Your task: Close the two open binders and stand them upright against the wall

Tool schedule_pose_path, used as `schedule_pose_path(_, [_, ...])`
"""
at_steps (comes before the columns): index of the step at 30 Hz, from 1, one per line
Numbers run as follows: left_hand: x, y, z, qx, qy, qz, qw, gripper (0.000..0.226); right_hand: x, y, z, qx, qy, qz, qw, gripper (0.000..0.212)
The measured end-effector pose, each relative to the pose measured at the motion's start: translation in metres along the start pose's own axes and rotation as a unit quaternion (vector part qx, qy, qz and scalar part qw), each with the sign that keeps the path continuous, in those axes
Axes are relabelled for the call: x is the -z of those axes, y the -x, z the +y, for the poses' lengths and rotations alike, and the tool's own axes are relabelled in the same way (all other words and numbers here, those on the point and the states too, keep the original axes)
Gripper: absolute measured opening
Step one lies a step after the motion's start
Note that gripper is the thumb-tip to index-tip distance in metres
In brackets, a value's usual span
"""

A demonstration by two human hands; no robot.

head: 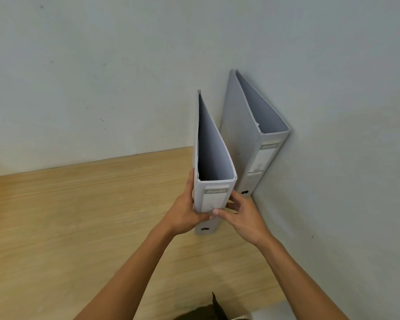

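Two grey lever-arch binders stand upright on the wooden table (79,215), both closed, spines facing me. The far binder (247,135) leans in the corner against the right wall (344,158). The near binder (214,176) stands just left of it, a narrow gap between them. My left hand (185,213) wraps its left side and lower spine. My right hand (243,215) grips its right side, thumb across the spine's label. The near binder's bottom edge shows below my hands, close to the table.
A pale back wall (102,77) meets the table along its far edge. The right wall runs toward me along the table's right side. A dark object (213,312) pokes in at the bottom edge.
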State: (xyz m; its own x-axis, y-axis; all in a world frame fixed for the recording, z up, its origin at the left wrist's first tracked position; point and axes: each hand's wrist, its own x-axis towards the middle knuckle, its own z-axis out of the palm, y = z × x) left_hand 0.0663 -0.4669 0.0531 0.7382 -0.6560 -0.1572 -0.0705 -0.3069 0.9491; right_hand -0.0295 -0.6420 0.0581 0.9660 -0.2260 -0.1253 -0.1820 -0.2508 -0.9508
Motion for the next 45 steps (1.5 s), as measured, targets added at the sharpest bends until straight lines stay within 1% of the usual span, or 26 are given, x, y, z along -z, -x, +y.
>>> schedule_pose_path(3, [-0.009,-0.017,0.004,-0.001,-0.007,0.015,1.0,0.118,0.014,-0.007,-0.001,-0.004,-0.002,0.026,1.0,0.064])
schedule_pose_path(8, [-0.018,-0.043,0.005,0.004,-0.016,0.029,0.999,0.12,0.027,-0.019,-0.001,-0.004,-0.018,0.056,0.998,0.049])
schedule_pose_path(10, [-0.019,-0.052,0.005,0.006,-0.009,0.027,1.0,0.12,0.03,-0.023,0.002,-0.002,-0.033,0.074,0.997,0.049])
schedule_pose_path(15, [-0.026,-0.07,0.007,0.01,-0.009,0.032,0.999,0.119,0.037,-0.032,0.009,-0.028,-0.068,0.139,0.988,0.044])
schedule_pose_path(20, [-0.033,-0.09,0.014,0.004,-0.021,0.033,0.999,0.121,0.044,-0.044,0.012,-0.059,-0.084,0.223,0.97,0.021])
schedule_pose_path(24, [-0.034,-0.101,0.016,0.009,-0.022,0.035,0.999,0.121,0.05,-0.053,0.013,-0.071,-0.065,0.245,0.965,0.015])
schedule_pose_path(29, [-0.035,-0.11,0.018,0.02,-0.019,0.045,0.999,0.122,0.056,-0.064,0.011,-0.06,-0.031,0.258,0.964,0.015])
schedule_pose_path(35, [-0.03,-0.121,0.02,0.028,-0.02,0.027,0.999,0.123,0.057,-0.074,0.012,-0.06,0.003,0.272,0.96,0.021])
schedule_pose_path(40, [-0.034,-0.117,0.009,0.062,-0.032,0.011,0.998,0.112,0.054,-0.074,0.011,-0.064,0.007,0.272,0.96,0.022])
schedule_pose_path(43, [-0.038,-0.109,0.0,0.093,-0.054,0.02,0.994,0.101,0.055,-0.074,0.01,-0.062,0.018,0.269,0.961,0.022])
schedule_pose_path(45, [-0.04,-0.105,-0.002,0.109,-0.059,0.015,0.992,0.099,0.055,-0.073,0.009,-0.059,0.029,0.271,0.96,0.022])
